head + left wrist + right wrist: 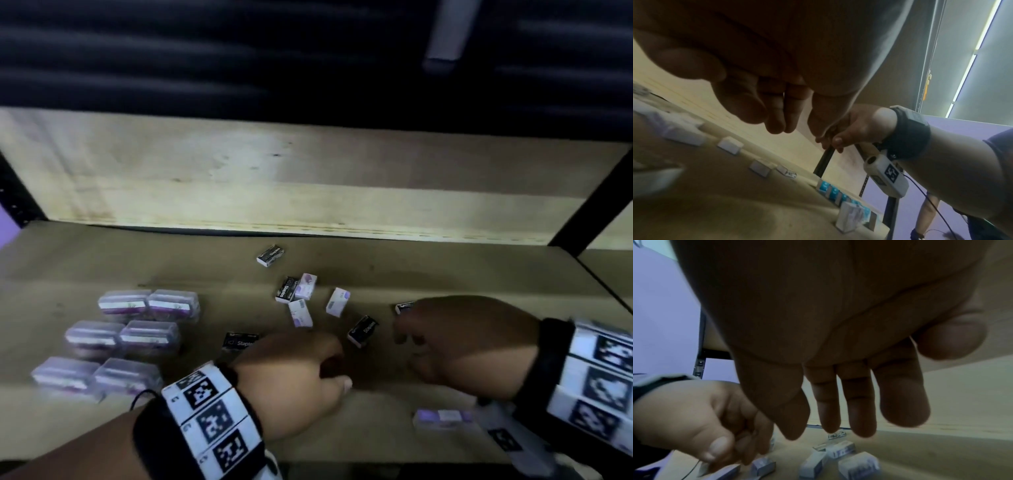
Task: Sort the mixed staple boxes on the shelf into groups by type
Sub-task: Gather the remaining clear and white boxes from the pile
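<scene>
On the wooden shelf (445, 274), small black staple boxes (270, 255) and white-and-purple boxes (338, 301) lie mixed in the middle. Clear plastic cases (120, 339) with purple contents sit in paired rows at the left. My left hand (337, 370) hovers low between a flat black box (240, 341) and a tilted black box (363, 331); its fingers (777, 121) hang loosely curled and hold nothing. My right hand (407, 342) is over the shelf further right, its fingers (859, 418) pointing down with nothing in them, next to a half-hidden black box (404, 306).
One white-and-purple box (443, 418) lies near the front edge under my right wrist. A row of blue boxes (832, 193) stands at the shelf's right end by a black upright post (892, 211). The pale back board (308, 178) closes the rear. Someone's leg (925, 216) shows beyond.
</scene>
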